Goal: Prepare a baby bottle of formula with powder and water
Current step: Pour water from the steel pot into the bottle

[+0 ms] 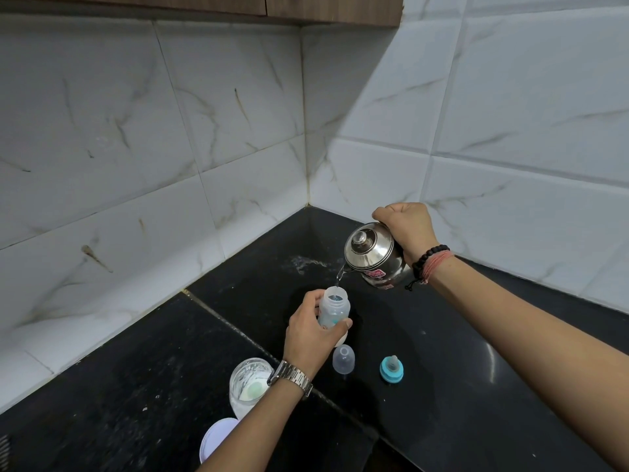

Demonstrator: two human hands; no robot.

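We note a translucent white baby bottle (334, 306) with teal print. Right of it, a shiny silver steel kettle (374, 255) bearing a pink-red sticker. Below the bottle: a clear cap (343, 359), a teal nipple ring (391, 368), a clear jar (250, 383) of white powder. Countertop (442, 386) speckled black; wall tiles (170, 131) white, brown-veined.

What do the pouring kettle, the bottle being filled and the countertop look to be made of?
Kettle: polished metal, likely stainless steel, given its mirror reflections. Bottle: translucent, probably plastic; water shows through its wall. Countertop: glossy black speckled stone, perhaps granite, with a bright glint and a visible joint.
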